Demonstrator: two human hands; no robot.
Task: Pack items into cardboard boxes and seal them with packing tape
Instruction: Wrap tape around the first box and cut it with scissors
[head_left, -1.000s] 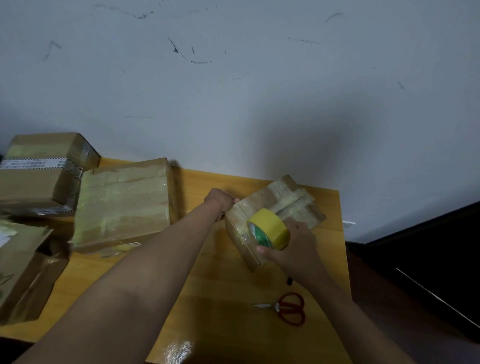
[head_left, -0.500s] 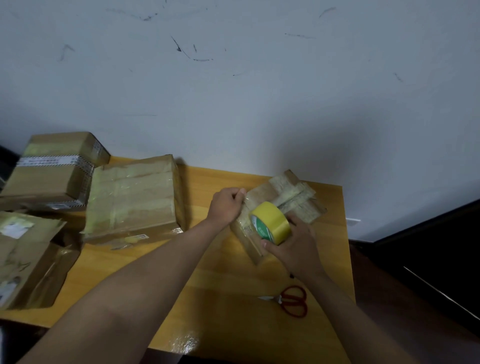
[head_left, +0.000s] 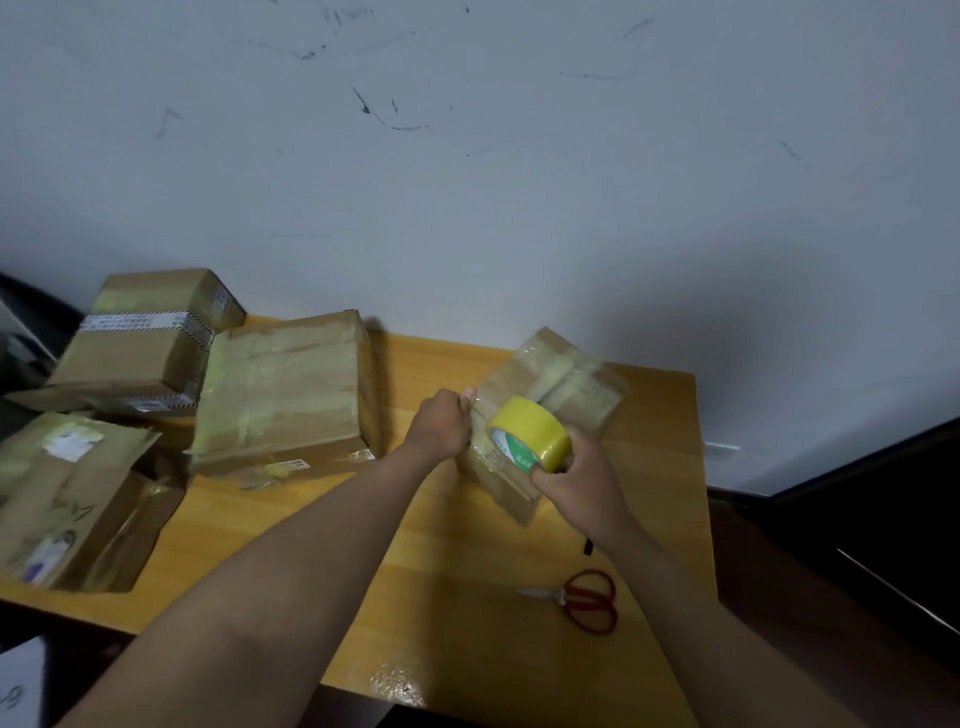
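4 boxes, 1 tape roll, 1 scissors.

No legible text; labels on boxes and tape roll blurred.

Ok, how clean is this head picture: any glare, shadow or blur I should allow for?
Head view: dim and soft overall; glare patch on the yellow wooden table at its near edge; broad shadow on the white wall behind the small taped cardboard box; wide-angle bending tilts the table edges; open brown cardboard box at far left is smeared; yellow tape roll and red-handled scissors read clearly.
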